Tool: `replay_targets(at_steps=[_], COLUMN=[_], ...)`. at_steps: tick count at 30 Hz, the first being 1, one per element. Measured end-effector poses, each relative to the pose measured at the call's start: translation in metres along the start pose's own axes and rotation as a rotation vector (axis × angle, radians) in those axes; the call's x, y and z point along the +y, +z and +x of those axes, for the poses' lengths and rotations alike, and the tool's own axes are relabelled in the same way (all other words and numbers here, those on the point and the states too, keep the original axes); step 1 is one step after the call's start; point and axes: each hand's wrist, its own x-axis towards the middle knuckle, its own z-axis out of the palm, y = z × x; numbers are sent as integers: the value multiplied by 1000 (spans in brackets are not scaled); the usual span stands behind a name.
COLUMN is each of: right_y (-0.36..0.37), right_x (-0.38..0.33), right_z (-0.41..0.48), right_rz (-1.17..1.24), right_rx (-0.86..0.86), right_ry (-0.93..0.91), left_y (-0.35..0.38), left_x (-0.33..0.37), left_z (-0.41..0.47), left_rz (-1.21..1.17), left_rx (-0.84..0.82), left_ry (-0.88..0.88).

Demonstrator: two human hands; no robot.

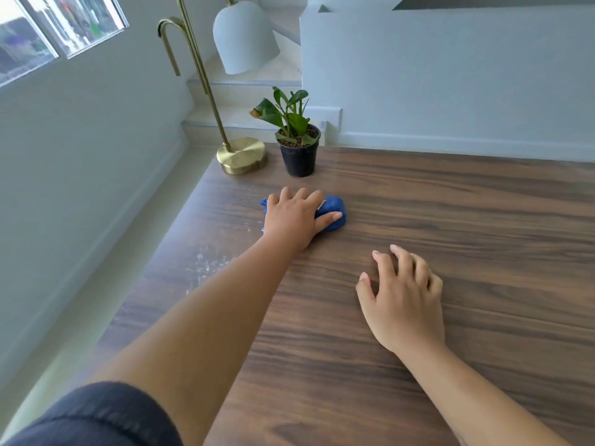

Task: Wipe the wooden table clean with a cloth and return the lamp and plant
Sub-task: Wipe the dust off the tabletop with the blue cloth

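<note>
My left hand (294,217) lies on a bunched blue cloth (335,210), fingers curled over its far side and thumb along its right side, pressing it onto the dark wooden table (467,226). My right hand (402,297) rests by its fingertips on the bare wood nearer to me and holds nothing. At the table's far left corner stands a brass lamp (241,156) with a white shade. Beside it, to the right, is a small green plant in a black pot (299,152), a little beyond the cloth.
White dusty smears (206,265) mark the wood near the table's left edge, under my left forearm. A pale floor and wall lie left of the table. White stairs (244,91) and a low white wall rise behind it.
</note>
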Motion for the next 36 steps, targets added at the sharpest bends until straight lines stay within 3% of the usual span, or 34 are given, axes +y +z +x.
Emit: replay_targets(at_steps=[16,22,27,36], right_y=[-2,-7,-6,0], right_x=[-1,-3,-30,-42], right_z=[-2,-4,-12,-26], right_rz=[52,50,13,-31], right_rx=[-40,-88,-308,-237], right_ry=[6,-32,25,26], left_y=[-32,-33,-31,-27], left_x=[4,-30,-50,-76], left_z=[-266,-343,-348,-281], left_rz=[-31,-19,-17,-3], left_rx=[25,133,147,120], left_ry=[-39,-17,0,-40])
